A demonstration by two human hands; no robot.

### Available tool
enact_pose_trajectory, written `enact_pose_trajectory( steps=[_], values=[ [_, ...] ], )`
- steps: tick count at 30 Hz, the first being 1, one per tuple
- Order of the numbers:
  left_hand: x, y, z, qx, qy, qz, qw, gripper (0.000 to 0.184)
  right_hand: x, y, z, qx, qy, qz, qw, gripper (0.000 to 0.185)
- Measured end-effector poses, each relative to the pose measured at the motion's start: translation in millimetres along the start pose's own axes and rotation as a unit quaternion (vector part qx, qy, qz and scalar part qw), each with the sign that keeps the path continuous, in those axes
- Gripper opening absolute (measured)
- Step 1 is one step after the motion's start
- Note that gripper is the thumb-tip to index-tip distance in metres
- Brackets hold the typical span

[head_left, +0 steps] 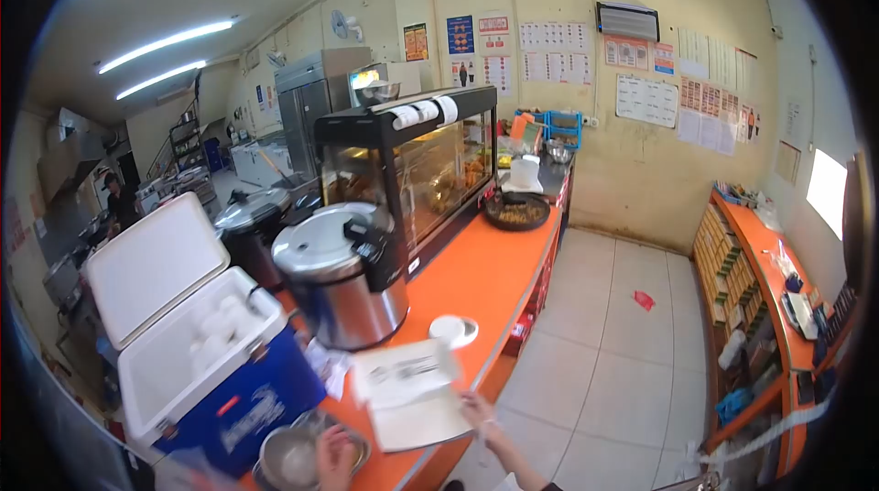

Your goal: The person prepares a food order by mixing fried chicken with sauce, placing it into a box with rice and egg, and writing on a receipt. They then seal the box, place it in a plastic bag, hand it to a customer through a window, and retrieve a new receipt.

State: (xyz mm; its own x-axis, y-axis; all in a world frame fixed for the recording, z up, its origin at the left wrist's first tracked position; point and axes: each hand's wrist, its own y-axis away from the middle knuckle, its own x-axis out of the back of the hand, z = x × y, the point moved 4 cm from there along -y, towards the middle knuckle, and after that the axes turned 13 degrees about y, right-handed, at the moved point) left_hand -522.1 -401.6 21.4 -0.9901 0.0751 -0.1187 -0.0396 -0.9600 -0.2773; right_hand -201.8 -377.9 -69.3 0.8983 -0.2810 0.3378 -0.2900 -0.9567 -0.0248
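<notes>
An opened paper food box (417, 418), printed on its upper flap, lies at the front edge of the orange counter. My right hand (480, 410) pinches its right edge. My left hand (336, 456) is at the bottom of the view, just right of a metal bowl (291, 456), with its fingers curled together. Whatever those fingers may hold is hidden. Beside the bowls is a blue cooler box (247, 409) with its white lid up and white rounded packs inside. A round white lid or tub (452, 332) sits behind the paper box.
A large steel rice cooker (343, 308) stands behind the cooler and box, with another cooker (252, 216) farther left. Beyond are a glass display warmer (439, 170) and a black pan of food (516, 211). An orange shelf unit (760, 262) lines the right; a person (121, 202) stands far left.
</notes>
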Motion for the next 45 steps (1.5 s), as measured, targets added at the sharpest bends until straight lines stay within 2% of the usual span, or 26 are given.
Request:
enact_pose_trajectory(
  steps=[1, 2, 3, 4, 5, 6, 7, 8, 11, 13, 17, 19, 20, 23, 25, 27, 29, 31, 34, 37, 39, 42, 43, 44, 45],
  values=[
    [2.7, -25.0, -19.0, -0.012, -0.041, 0.069, 0.997, 0.042, -18.6, -43.8, 7.8, 0.033, -0.020, -0.070, 0.997, 0.038],
    [-5.5, -49.7, -36.9, -0.075, -0.051, 0.160, 0.983, 0.035, -36.9, -86.7, 15.3, 0.063, -0.042, -0.140, 0.987, 0.040],
    [-16.3, -74.5, -54.5, -0.138, -0.058, 0.250, 0.957, 0.030, -49.2, -103.4, 0.6, 0.067, -0.193, -0.186, 0.961, 0.039],
    [-37.4, -92.9, -67.7, -0.193, -0.057, 0.341, 0.918, 0.027, -58.5, -124.0, -10.2, 0.056, -0.226, -0.244, 0.941, 0.039],
    [-72.5, -113.3, -50.0, -0.144, 0.005, 0.386, 0.911, 0.023, -64.6, -147.5, -17.1, 0.037, -0.215, -0.298, 0.929, 0.039],
    [-96.2, -140.5, -39.8, -0.129, -0.158, 0.387, 0.899, 0.022, -73.6, -168.8, -29.3, 0.027, -0.205, -0.347, 0.915, 0.039],
    [-120.5, -167.4, -28.6, -0.116, -0.315, 0.392, 0.856, 0.022, -72.2, -193.1, -41.1, 0.020, -0.194, -0.389, 0.900, 0.038],
    [-142.0, -193.8, -34.0, -0.132, -0.335, 0.389, 0.848, 0.022, -62.1, -217.5, -50.5, 0.014, -0.185, -0.420, 0.888, 0.038],
    [-204.3, -268.6, -62.4, -0.185, -0.204, 0.335, 0.901, 0.023, -18.3, -300.1, -49.7, -0.019, -0.195, -0.460, 0.866, 0.038],
    [-240.3, -316.3, -86.8, -0.195, -0.138, 0.311, 0.920, 0.024, 26.4, -360.9, -16.6, -0.056, -0.212, -0.463, 0.859, 0.037],
    [-308.4, -390.8, -142.4, -0.202, -0.067, 0.309, 0.927, 0.026, 144.9, -493.1, 91.2, -0.141, -0.277, -0.451, 0.837, 0.037],
    [-349.4, -422.1, -170.4, -0.214, -0.045, 0.310, 0.925, 0.027, 191.5, -567.6, 114.6, -0.143, -0.290, -0.454, 0.830, 0.037],
    [-368.6, -434.8, -180.9, -0.214, -0.047, 0.318, 0.922, 0.028, 208.9, -607.3, 116.3, -0.125, -0.296, -0.450, 0.833, 0.036],
    [-421.6, -469.2, -201.0, -0.093, -0.147, 0.385, 0.906, 0.031, 238.1, -714.6, 73.4, -0.049, -0.294, -0.435, 0.850, 0.031],
    [-459.9, -497.2, -175.8, -0.114, 0.004, 0.360, 0.926, 0.043, 245.2, -766.3, 37.5, 0.058, -0.203, -0.404, 0.890, 0.027],
    [-483.5, -520.2, -158.0, -0.096, -0.035, 0.350, 0.931, 0.044, 245.5, -799.2, 11.6, 0.088, -0.130, -0.406, 0.900, 0.031],
    [-501.2, -541.0, -145.4, -0.068, -0.054, 0.337, 0.938, 0.048, 236.9, -814.5, -2.3, 0.116, -0.091, -0.400, 0.905, 0.031],
    [-516.5, -553.1, -132.8, -0.028, -0.052, 0.324, 0.944, 0.062, 227.2, -809.7, -9.2, 0.134, -0.083, -0.391, 0.907, 0.028],
    [-537.4, -559.3, -112.6, 0.037, -0.223, 0.225, 0.948, 0.054, 210.9, -780.4, 6.1, 0.112, -0.078, -0.481, 0.866, 0.025],
    [-549.3, -572.4, -93.7, 0.037, -0.349, 0.090, 0.932, 0.059, 204.3, -737.1, 11.1, 0.065, -0.034, -0.558, 0.827, 0.026],
    [-541.1, -605.4, -58.8, -0.078, -0.353, 0.133, 0.923, 0.059, 209.5, -711.4, 15.6, 0.033, -0.037, -0.590, 0.806, 0.027],
    [-521.4, -674.5, 6.9, -0.261, -0.348, 0.296, 0.850, 0.050, 222.7, -680.3, 20.3, -0.014, -0.026, -0.607, 0.794, 0.030],
    [-515.4, -695.3, 27.2, -0.327, -0.383, 0.341, 0.794, 0.047, 229.6, -673.3, 22.5, -0.032, -0.018, -0.607, 0.794, 0.031],
    [-510.1, -713.4, 40.8, -0.328, -0.344, 0.402, 0.782, 0.044, 235.5, -666.7, 23.4, -0.054, -0.015, -0.622, 0.781, 0.030],
    [-505.8, -729.9, 49.4, -0.377, -0.298, 0.448, 0.754, 0.044, 242.8, -660.8, 23.5, -0.076, -0.013, -0.637, 0.767, 0.030]
  ],
)
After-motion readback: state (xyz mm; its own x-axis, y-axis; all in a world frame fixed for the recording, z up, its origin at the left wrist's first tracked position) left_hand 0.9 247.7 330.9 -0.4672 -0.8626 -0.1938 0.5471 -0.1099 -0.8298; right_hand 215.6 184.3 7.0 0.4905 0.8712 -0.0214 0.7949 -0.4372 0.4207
